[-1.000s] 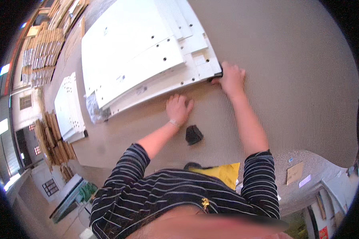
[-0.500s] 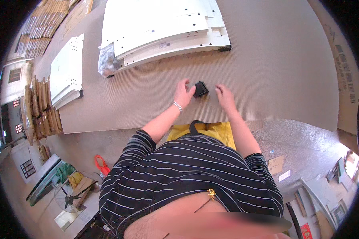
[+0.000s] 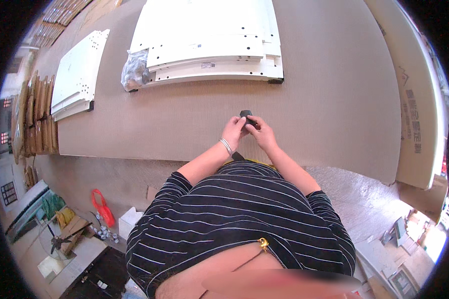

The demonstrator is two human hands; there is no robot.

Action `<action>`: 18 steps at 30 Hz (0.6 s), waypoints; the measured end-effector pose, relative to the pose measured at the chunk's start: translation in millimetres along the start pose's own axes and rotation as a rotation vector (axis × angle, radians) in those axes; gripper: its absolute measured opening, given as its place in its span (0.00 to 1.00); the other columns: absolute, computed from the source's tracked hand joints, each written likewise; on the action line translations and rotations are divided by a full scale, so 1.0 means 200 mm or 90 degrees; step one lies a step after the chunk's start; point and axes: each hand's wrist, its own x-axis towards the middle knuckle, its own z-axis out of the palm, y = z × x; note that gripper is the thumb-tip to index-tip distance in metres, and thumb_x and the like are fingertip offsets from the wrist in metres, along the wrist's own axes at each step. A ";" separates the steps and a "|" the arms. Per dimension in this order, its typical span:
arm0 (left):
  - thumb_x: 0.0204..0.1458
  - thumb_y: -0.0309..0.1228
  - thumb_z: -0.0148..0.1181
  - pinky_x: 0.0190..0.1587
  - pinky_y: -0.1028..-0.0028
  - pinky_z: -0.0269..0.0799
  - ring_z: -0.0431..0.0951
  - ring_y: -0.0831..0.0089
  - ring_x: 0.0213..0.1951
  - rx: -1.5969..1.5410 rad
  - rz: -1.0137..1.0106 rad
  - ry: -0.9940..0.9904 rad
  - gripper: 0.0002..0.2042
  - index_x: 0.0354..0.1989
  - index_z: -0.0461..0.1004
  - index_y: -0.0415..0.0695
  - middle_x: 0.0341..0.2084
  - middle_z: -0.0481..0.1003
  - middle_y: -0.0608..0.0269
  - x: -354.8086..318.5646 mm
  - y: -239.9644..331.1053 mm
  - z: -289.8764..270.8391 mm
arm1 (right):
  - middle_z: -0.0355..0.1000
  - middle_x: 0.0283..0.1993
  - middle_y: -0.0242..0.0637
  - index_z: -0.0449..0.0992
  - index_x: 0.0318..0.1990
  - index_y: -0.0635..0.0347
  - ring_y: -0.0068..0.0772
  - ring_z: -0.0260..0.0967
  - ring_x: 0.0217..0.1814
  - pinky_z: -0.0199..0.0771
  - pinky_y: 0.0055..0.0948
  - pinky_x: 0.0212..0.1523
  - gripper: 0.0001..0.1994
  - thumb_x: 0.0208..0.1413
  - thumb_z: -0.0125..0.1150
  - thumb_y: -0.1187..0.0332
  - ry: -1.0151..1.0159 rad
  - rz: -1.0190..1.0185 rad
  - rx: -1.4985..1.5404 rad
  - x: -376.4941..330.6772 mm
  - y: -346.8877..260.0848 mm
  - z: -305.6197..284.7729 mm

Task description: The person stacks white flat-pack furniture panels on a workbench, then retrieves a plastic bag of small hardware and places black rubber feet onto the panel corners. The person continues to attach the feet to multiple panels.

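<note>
Just above the near edge of the table, both my hands meet around a small black plastic corner protector. My left hand, with silver bangles at the wrist, is closed on its left side. My right hand pinches it from the right with thumb and fingers. The fingers hide its lower part. Farther away lies a stack of white panels with drilled holes. A similar black piece caps the stack's near right corner, and a clear plastic bag of parts sits at its left end.
Ribbed brown cardboard covers the table. A smaller stack of white panels lies to the left, with bundled brown boards beyond it. A large carton borders the right side. A red bag and a fan are behind left.
My right hand has moved left to join my left hand, and the black corner protector is now held between both. Earlier only my left hand touched it. The view has shifted slightly.
</note>
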 end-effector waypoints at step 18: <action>0.55 0.29 0.43 0.44 0.54 0.73 0.70 0.62 0.44 -0.195 -0.002 0.101 0.12 0.46 0.63 0.41 0.42 0.67 0.56 0.09 0.04 0.02 | 0.61 0.61 0.40 0.57 0.63 0.52 0.38 0.59 0.63 0.65 0.34 0.60 0.30 0.53 0.61 0.69 0.062 -0.205 -0.391 0.45 -0.27 -0.58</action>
